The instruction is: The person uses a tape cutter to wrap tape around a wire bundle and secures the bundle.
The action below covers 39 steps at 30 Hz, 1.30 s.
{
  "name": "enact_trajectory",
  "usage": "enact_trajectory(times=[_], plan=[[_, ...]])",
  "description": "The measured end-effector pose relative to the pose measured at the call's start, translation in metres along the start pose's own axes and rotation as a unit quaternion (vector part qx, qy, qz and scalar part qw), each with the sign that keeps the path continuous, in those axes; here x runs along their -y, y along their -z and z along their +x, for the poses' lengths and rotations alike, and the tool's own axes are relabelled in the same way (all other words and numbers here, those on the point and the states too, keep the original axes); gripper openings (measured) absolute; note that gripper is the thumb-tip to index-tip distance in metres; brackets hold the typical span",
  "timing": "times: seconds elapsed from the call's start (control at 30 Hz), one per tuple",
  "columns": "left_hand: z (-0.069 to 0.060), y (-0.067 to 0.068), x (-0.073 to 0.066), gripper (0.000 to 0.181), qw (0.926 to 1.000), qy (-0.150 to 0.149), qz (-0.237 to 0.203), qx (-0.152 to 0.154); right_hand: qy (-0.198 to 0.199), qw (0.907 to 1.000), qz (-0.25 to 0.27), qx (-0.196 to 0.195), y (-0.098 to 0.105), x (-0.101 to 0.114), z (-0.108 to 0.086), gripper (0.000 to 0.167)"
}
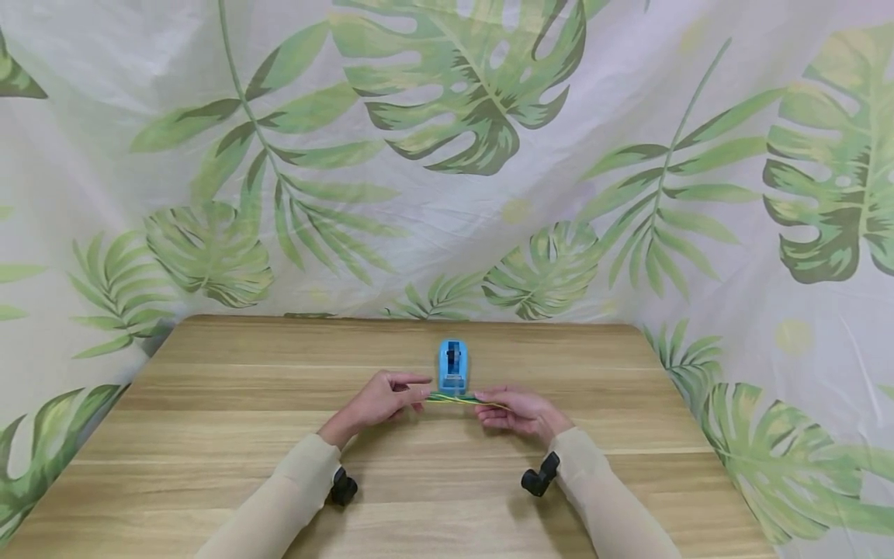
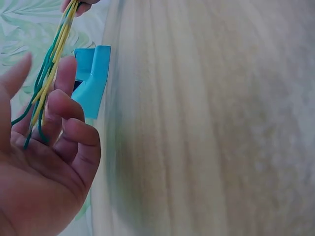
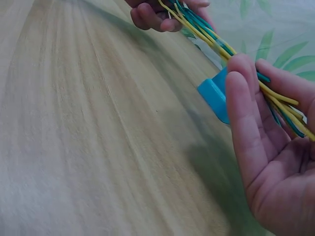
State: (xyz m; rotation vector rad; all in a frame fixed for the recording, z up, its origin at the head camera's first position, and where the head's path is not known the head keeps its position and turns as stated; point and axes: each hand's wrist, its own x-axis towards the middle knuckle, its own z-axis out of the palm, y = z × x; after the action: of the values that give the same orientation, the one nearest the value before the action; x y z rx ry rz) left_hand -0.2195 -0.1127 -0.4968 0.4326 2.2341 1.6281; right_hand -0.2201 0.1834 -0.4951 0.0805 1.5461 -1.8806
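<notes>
A thin bundle of green and yellow wires (image 1: 452,399) stretches between both hands above the table, with what looks like clear tape (image 3: 219,46) around its middle. My left hand (image 1: 386,399) holds one end on loosely curled fingers. In the left wrist view the thumb (image 2: 18,73) stands apart from the wires, and loose green ends lie over the palm. My right hand (image 1: 520,411) pinches the other end between thumb and fingers, and several wire ends stick out past the grip. Just behind the bundle stands a blue tape dispenser (image 1: 453,365), its near end facing me.
The wood-grain table (image 1: 447,497) spreads out under both arms, its far edge behind the dispenser. A pale cloth with green leaf prints (image 1: 433,217) hangs behind and beside it. Each sleeve carries a small black wrist camera (image 1: 541,475).
</notes>
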Motion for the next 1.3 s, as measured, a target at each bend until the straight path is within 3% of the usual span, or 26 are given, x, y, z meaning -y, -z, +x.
enact_trajectory(times=[0.2, 0.43, 0.53, 0.83, 1.07, 1.3], plan=[[-0.003, 0.001, 0.000, 0.064, 0.9974, 0.060, -0.039, -0.006, 0.023, 0.9992, -0.033, 0.002, 0.002, 0.004, -0.001, 0.012], [-0.003, 0.001, -0.001, 0.090, 0.9851, 0.128, -0.103, 0.050, 0.049, 0.9971, -0.057, 0.011, 0.003, 0.006, -0.002, 0.011], [-0.001, -0.001, -0.002, 0.093, 0.9808, 0.148, -0.114, 0.056, 0.058, 0.9963, -0.064, 0.009, 0.003, 0.005, -0.002, 0.013], [0.004, -0.004, -0.004, 0.091, 0.9715, 0.175, -0.152, 0.050, 0.102, 0.9910, -0.085, 0.014, 0.005, 0.004, -0.001, 0.021], [0.006, -0.003, -0.006, 0.090, 0.9668, 0.188, -0.169, 0.037, 0.149, 0.9814, -0.121, 0.011, 0.001, 0.004, -0.003, 0.027], [0.009, -0.004, -0.006, 0.081, 0.9703, 0.179, -0.159, 0.033, 0.184, 0.9708, -0.154, -0.012, -0.001, 0.002, -0.001, 0.027]])
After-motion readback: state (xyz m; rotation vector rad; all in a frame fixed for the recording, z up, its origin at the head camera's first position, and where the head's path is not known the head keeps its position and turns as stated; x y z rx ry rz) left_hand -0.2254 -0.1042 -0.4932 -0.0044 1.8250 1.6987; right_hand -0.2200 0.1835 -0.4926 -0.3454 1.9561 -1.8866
